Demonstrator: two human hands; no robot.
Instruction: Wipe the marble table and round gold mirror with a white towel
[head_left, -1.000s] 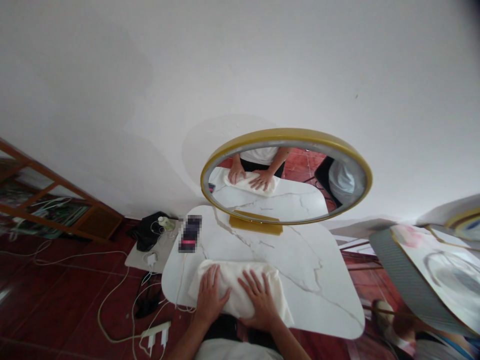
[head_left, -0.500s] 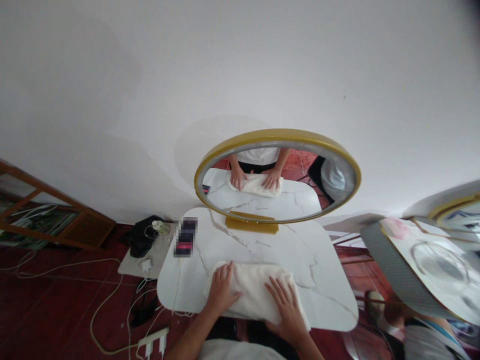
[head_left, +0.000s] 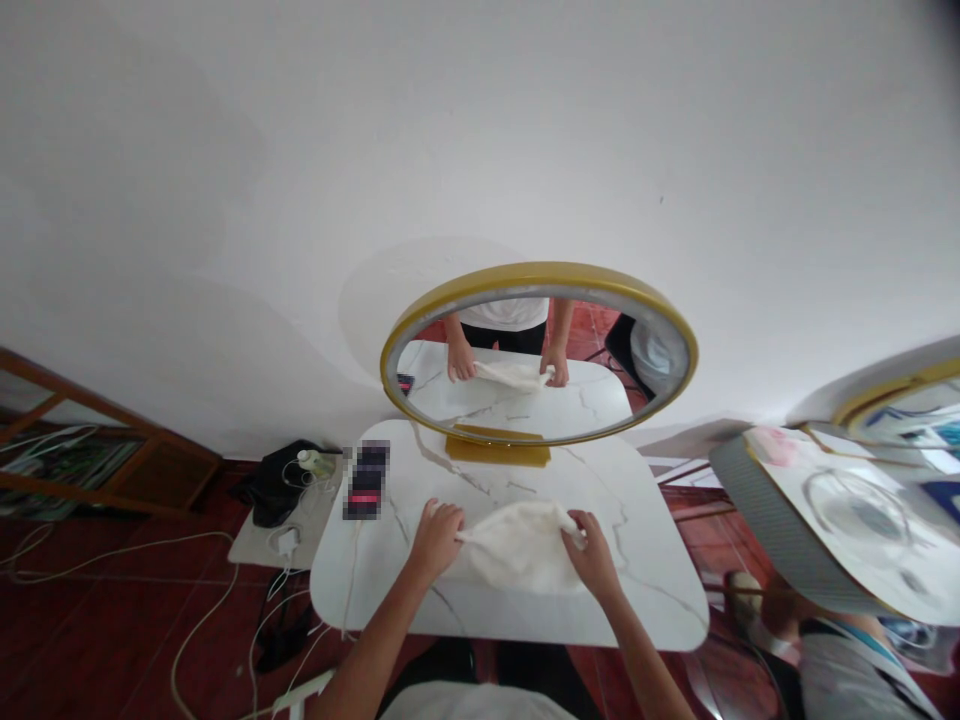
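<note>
A white cloth (head_left: 517, 548), towel-like, is stretched between my two hands just over the marble-patterned white table (head_left: 652, 590). My left hand (head_left: 437, 540) is closed around its left end, which is bunched to a narrow twist. At the other side, my right hand (head_left: 592, 552) grips the gathered right end, with a bit of cloth showing past the fingers. The middle of the cloth sags between them. Behind it stands an oval gold-framed mirror (head_left: 540, 272) on a gold base (head_left: 498, 448); both hands and the cloth show in its glass.
A pixelated dark phone-like object (head_left: 367, 482) lies at the table's left. Beyond it are a low stand (head_left: 251, 540) with a black bag (head_left: 279, 482) and a small bottle (head_left: 315, 462), and cables on the red floor. At right, another person's leg (head_left: 780, 610) shows beside a second table (head_left: 885, 540).
Both hands have gone from lying flat on the spread cloth to gripping its ends. The cloth is now gathered at both sides and moved slightly away from the table's front edge.
</note>
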